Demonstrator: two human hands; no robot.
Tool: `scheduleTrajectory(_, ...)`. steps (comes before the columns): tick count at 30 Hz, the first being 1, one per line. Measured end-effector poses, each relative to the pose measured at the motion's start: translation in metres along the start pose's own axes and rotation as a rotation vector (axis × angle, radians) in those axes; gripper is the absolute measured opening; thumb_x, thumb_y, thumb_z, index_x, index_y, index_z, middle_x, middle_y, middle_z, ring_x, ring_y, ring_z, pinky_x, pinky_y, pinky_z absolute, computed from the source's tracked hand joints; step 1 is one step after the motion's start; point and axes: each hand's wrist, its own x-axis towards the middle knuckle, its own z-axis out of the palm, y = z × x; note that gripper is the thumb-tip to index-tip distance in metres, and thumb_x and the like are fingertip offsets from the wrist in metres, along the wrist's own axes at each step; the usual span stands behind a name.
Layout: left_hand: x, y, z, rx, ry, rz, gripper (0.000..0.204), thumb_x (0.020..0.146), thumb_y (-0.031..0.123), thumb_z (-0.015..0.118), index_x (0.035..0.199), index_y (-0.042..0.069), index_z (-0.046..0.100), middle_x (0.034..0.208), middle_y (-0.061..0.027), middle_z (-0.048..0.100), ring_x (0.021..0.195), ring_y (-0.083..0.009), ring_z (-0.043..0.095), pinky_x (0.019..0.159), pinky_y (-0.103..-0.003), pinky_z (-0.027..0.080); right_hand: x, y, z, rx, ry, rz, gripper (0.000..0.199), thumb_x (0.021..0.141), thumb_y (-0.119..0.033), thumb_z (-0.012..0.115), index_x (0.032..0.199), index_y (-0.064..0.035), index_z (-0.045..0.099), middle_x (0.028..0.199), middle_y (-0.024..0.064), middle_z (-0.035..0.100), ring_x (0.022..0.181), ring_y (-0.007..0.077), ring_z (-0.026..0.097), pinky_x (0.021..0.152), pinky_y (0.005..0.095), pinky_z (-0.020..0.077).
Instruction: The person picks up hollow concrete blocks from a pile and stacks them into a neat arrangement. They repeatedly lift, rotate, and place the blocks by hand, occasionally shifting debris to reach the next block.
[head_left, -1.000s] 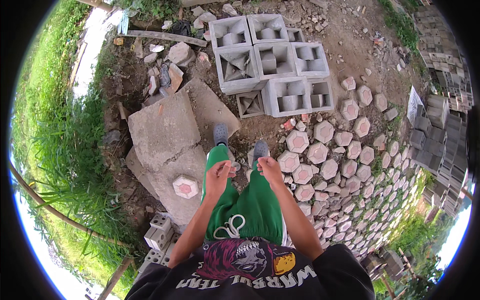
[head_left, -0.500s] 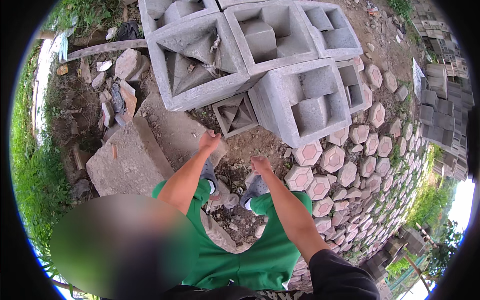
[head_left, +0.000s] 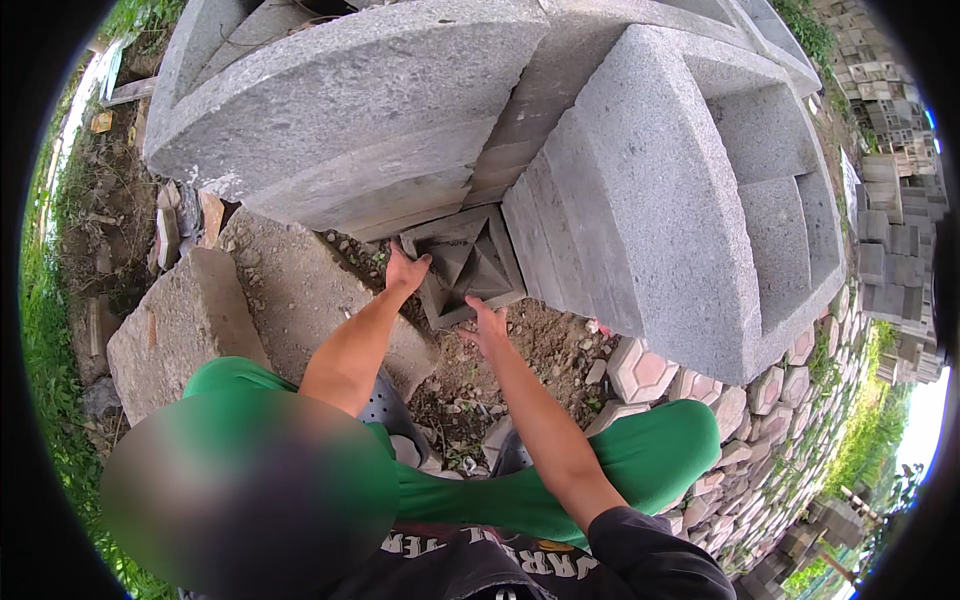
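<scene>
A small grey concrete block [head_left: 462, 250] with slanting inner faces sits low on the ground, wedged between taller blocks. My left hand [head_left: 406, 268] grips its left rim, the thumb laid over the edge. At the near corner my right hand [head_left: 488, 326] takes hold of the rim, thumb on top and the other fingers partly hidden below. The big hollow block [head_left: 350, 110] rises just beyond my left hand. To the right of the small one, another tall hollow block [head_left: 600, 200] stands close against it.
A broken concrete slab [head_left: 300, 290] lies left of my left arm, with a thick chunk [head_left: 185, 310] beside it. Hexagonal paving stones [head_left: 645, 372] cover the ground on the right. Loose soil [head_left: 545, 355] and small stones lie around my shoes [head_left: 395, 410].
I have bent down and moved closer to the blocks. Both hands, closed in the air before, have reached forward and down onto the small concrete block.
</scene>
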Motion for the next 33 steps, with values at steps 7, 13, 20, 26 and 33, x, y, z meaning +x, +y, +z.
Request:
scheduleTrajectory(7, -0.001, -0.012, 0.015, -0.248, 0.159, -0.066, 0.078, 0.077, 0.021, 0.068, 0.147, 0.012, 0.037, 0.127, -0.0224, 0.063, 0.117, -0.0397, 0.06, 0.098, -0.044, 0.048, -0.027, -0.015, 0.036, 0.166, 0.16, 0.043, 0.075, 0.077, 0.0, 0.075, 0.132, -0.0145, 0.028, 0.144, 0.0181, 0.035, 0.135, 0.0422, 0.036, 0.099, 0.0701, 0.0444)
scheduleTrajectory(13, 0.004, 0.004, 0.023, -0.412, 0.086, -0.176, 0.072, 0.079, 0.006, 0.058, 0.148, 0.013, 0.038, 0.128, -0.0175, 0.063, 0.115, -0.0294, 0.062, 0.096, -0.038, 0.049, 0.01, -0.002, 0.026, 0.266, 0.151, 0.039, 0.074, 0.076, 0.011, 0.067, 0.132, -0.0219, 0.031, 0.141, 0.0177, 0.037, 0.131, 0.0461, 0.039, 0.101, 0.0747, 0.037)
scheduleTrajectory(20, -0.011, -0.005, 0.014, -0.467, 0.143, -0.083, 0.079, 0.079, 0.0, 0.054, 0.153, 0.014, 0.031, 0.129, -0.0181, 0.062, 0.117, -0.0308, 0.06, 0.099, -0.037, 0.047, -0.016, -0.006, 0.027, 0.271, 0.06, 0.057, 0.065, 0.073, 0.011, 0.066, 0.128, -0.0113, 0.041, 0.132, 0.0192, 0.044, 0.124, 0.0456, 0.044, 0.099, 0.072, 0.0393)
scheduleTrajectory(26, -0.056, 0.042, 0.001, -0.324, 0.099, 0.027, 0.085, 0.078, 0.001, 0.057, 0.155, 0.011, 0.024, 0.137, -0.0224, 0.055, 0.127, -0.0359, 0.054, 0.104, -0.041, 0.044, -0.03, 0.002, -0.004, 0.321, -0.026, 0.134, 0.037, 0.076, 0.003, 0.067, 0.111, -0.002, 0.055, 0.118, 0.0185, 0.052, 0.113, 0.0403, 0.051, 0.091, 0.0664, 0.047)
scheduleTrajectory(33, -0.186, 0.1, -0.056, -0.415, 0.07, -0.042, 0.084, 0.077, -0.007, 0.055, 0.153, 0.002, 0.021, 0.138, -0.019, 0.053, 0.127, -0.0301, 0.053, 0.108, -0.037, 0.039, -0.166, -0.014, -0.032, 0.241, 0.04, 0.206, 0.032, 0.076, 0.001, 0.068, 0.106, -0.0011, 0.058, 0.109, 0.017, 0.056, 0.106, 0.0386, 0.055, 0.088, 0.0638, 0.0502)
